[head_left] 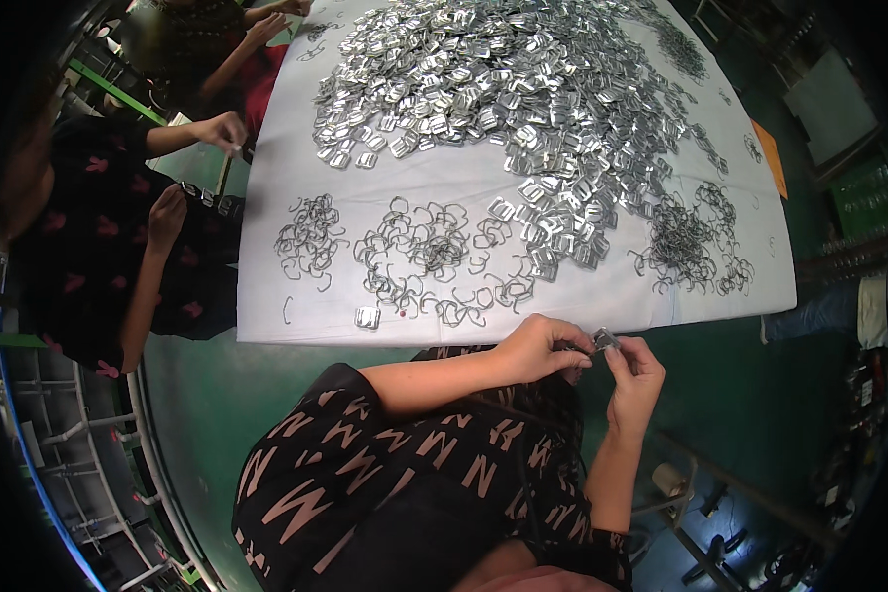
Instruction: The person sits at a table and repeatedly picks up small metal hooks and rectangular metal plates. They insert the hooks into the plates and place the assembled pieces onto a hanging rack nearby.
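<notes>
Just off the table's near edge, my two hands meet. My right hand (pixel 633 380) pinches a small silver metal buckle (pixel 604 338) between thumb and fingers. Against it, my left hand (pixel 543 350) is closed in a pinch; what sits in its fingertips is too small to make out. On the table close by lie loose bent wire pieces (pixel 434 242) in a ring-like scatter. A big heap of flat silver buckles (pixel 464 79) spreads behind them, with a tail of buckles (pixel 567 232) reaching toward me. One single buckle (pixel 367 318) lies near the front edge.
White cloth covers the table (pixel 602 296). More wire pieces form piles at right (pixel 681 237) and left (pixel 311 237). A co-worker's hand (pixel 168 212) at the left holds several linked buckles; another person sits beyond. Metal racks (pixel 89 424) stand on the left.
</notes>
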{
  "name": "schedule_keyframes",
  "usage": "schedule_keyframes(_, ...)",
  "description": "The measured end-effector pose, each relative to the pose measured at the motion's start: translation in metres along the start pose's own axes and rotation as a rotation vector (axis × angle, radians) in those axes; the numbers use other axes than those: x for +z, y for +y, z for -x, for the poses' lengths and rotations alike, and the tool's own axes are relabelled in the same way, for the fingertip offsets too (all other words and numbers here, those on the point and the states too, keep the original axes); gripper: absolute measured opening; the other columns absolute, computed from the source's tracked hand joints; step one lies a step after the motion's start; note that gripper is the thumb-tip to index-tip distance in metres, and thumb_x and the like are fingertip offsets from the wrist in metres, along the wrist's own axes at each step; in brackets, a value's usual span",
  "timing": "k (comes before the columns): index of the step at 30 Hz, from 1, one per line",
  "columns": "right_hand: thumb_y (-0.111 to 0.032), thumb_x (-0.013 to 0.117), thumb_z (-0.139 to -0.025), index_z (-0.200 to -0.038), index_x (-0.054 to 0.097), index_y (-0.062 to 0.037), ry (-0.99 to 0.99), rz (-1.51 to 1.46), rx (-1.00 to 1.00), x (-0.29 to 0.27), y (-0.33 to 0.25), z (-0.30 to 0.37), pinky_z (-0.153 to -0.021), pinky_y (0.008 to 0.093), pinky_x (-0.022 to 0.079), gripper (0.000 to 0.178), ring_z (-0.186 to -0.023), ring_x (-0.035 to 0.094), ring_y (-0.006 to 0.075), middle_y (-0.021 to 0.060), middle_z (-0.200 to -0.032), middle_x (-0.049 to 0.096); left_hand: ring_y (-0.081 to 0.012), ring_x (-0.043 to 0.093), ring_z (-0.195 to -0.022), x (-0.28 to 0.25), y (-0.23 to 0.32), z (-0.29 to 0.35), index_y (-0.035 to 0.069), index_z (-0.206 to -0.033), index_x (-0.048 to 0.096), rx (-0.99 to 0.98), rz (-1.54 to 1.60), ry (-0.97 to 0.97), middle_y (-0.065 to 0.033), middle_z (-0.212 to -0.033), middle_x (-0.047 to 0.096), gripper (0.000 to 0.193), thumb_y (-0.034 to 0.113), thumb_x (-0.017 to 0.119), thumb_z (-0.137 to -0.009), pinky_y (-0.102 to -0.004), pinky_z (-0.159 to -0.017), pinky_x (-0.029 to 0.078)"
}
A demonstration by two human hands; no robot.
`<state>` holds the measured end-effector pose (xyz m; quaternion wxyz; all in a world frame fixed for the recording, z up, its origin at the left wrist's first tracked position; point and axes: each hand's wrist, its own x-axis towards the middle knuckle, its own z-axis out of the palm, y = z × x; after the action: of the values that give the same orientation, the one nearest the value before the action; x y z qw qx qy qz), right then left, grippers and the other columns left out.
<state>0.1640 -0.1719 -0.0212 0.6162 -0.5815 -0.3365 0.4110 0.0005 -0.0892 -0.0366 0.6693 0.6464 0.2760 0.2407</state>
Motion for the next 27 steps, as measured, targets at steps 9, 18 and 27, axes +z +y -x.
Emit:
schedule_keyframes(9,0.005,0.067,-0.083,-0.090,0.062,0.0057,-0.071,0.032,-0.053,-0.010,-0.010,0.004,-0.061,0.0259,0.051,0.008,-0.067,0.060,0.0133,0.0052,-0.082,0.058,-0.0285,0.063,-0.080,-0.185,0.001,-0.015,0.005,-0.085,0.069,0.145,-1.379,0.466,-0.0089,-0.086,0.065,0.011,0.004,0.063,-0.076,-0.0379,-0.073,0.053)
schedule_keyframes(18,0.002,0.069,-0.082,-0.087,0.062,0.0027,-0.092,0.122,0.004,-0.018,-0.017,0.005,-0.068,0.0199,0.039,0.009,-0.073,0.049,0.0059,-0.0014,-0.080,0.055,-0.0268,0.063,-0.085,-0.206,-0.004,-0.024,0.003,-0.076,0.064,-0.020,-1.728,0.016,-0.0103,-0.086,0.064,0.007,0.006,0.065,-0.070,-0.0361,-0.073,0.053)
schedule_keyframes(27,0.003,0.067,-0.082,-0.086,0.063,0.0063,-0.060,0.122,-0.027,-0.027,0.000,0.008,-0.061,0.0220,0.045,0.007,-0.067,0.056,0.0090,0.0037,-0.080,0.059,-0.0355,0.061,-0.090,-0.169,0.004,-0.048,0.002,-0.089,0.054,0.230,-1.105,0.329,-0.0172,-0.094,0.062,0.013,0.006,0.061,-0.079,-0.0411,-0.079,0.049)
